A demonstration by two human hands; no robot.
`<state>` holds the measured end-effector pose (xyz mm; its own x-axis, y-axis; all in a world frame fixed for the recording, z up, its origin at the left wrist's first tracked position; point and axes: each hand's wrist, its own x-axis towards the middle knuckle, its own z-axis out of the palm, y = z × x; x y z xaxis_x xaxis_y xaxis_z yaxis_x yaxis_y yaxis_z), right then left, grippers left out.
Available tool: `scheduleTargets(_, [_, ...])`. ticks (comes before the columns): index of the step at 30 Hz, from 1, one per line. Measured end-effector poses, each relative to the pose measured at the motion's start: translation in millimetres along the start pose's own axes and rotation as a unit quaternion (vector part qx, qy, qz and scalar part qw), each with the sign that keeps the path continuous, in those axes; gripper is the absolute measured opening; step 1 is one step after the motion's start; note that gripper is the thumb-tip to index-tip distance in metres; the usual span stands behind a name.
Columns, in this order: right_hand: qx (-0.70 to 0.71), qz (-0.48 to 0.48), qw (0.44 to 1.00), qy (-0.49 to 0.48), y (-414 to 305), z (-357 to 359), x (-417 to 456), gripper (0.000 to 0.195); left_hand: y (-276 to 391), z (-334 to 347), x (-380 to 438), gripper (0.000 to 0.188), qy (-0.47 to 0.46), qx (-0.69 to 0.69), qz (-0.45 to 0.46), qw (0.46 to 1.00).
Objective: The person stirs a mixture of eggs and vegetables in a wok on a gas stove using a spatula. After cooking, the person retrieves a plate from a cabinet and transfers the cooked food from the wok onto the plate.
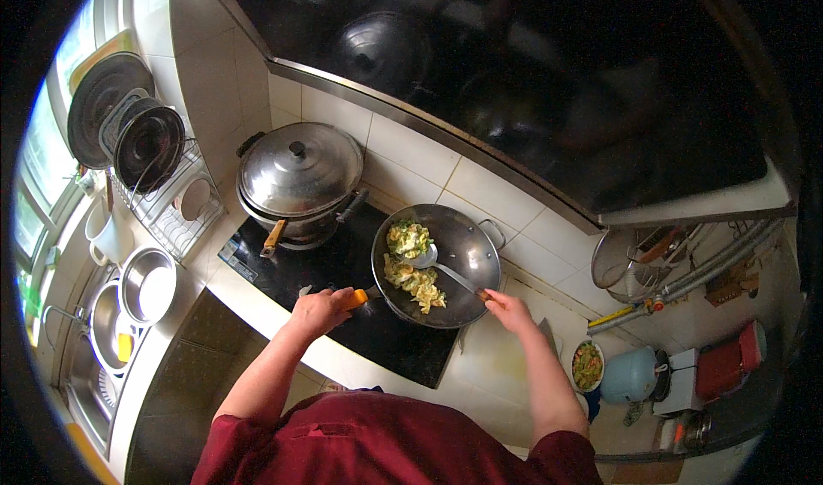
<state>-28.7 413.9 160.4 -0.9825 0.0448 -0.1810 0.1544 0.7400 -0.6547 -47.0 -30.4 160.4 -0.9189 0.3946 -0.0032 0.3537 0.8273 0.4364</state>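
A dark metal wok (pixel 472 241) rests on the black glass cooktop (pixel 360 356) in front of me. My left hand (pixel 323 311) grips the wok's orange-yellow handle (pixel 355 299). In my right hand (pixel 511 311) is a metal ladle or turner (pixel 458 277) with a brown handle grip, its head inside the wok against the food. Yellow and green cooked food, which looks like egg with greens (pixel 415 279), lies on the wok's left side, part of it at or beneath the utensil's head. The head's exact shape is partly hidden by food.
A lidded steel pot (pixel 299 170) with a wooden handle stands on the cooktop's left. The range hood's edge (pixel 437 144) runs above. A bowl of food (pixel 587 366) sits at right, near a knife blade (pixel 550 336). Steel basins (pixel 148 286) and a dish rack (pixel 173 221) are at left.
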Motion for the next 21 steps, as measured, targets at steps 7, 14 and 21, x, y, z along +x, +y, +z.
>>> scheduleTargets(7, [0.139, 0.037, 0.988, 0.047, 35, 21, -43, 0.041, 3, -1, -2, 0.048, -0.006, -0.012, -0.006, 1.0])
scheduleTargets(14, [-0.082, -0.059, 0.978, 0.184, 19, -35, -78, 0.043, 4, 0, -2, 0.048, -0.005, -0.003, -0.004, 1.0])
scheduleTargets(21, [-0.514, -0.216, 0.791, 0.253, -36, -71, -89, 0.038, -4, 10, -2, 0.054, -0.002, 0.008, 0.033, 0.999])
